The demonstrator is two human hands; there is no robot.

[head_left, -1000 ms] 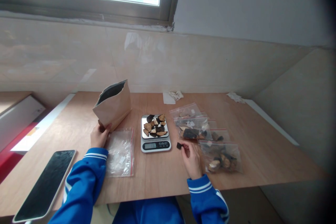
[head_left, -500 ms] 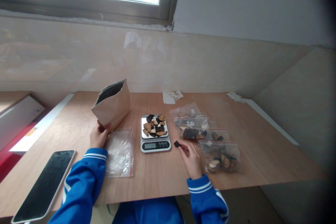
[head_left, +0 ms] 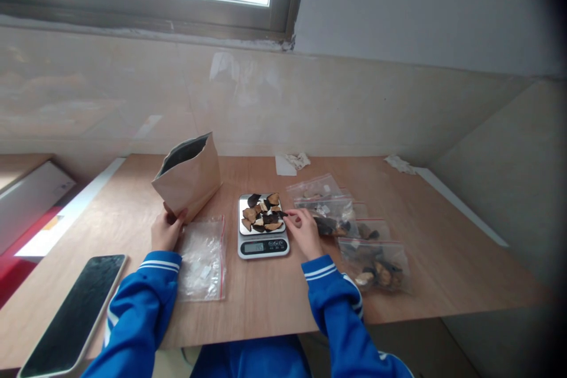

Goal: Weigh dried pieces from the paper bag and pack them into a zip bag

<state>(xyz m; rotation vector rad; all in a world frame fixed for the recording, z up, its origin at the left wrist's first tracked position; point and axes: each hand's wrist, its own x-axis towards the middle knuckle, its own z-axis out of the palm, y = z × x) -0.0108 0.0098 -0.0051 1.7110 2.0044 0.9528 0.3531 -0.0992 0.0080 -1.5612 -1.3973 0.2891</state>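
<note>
A small digital scale (head_left: 263, 248) stands mid-table, its plate bearing several brown and black dried chunks (head_left: 250, 214). At the plate's right edge my right hand (head_left: 305, 233) pinches a dark dried piece (head_left: 282, 214) between thumb and fingertips. My left hand (head_left: 167, 229) is closed on the lower corner of an upright kraft paper bag (head_left: 190, 180), whose top gapes open. Under and beside that wrist lies a clear zip bag (head_left: 201, 266) with a red seal line; it looks flat. The digits on the scale's display are too blurred to read.
Several zip bags of dark dried chunks (head_left: 376, 269) lie to the right of the scale. A phone (head_left: 75, 313) rests at the table's left front. Crumpled tissue (head_left: 297, 160) and a white paper sit near the wall; another tissue (head_left: 400, 164) is at the back right.
My right hand has moved left and up from beside the zip bags to the scale plate, carrying the dark piece. The left hand and paper bag have stayed nearly still.
</note>
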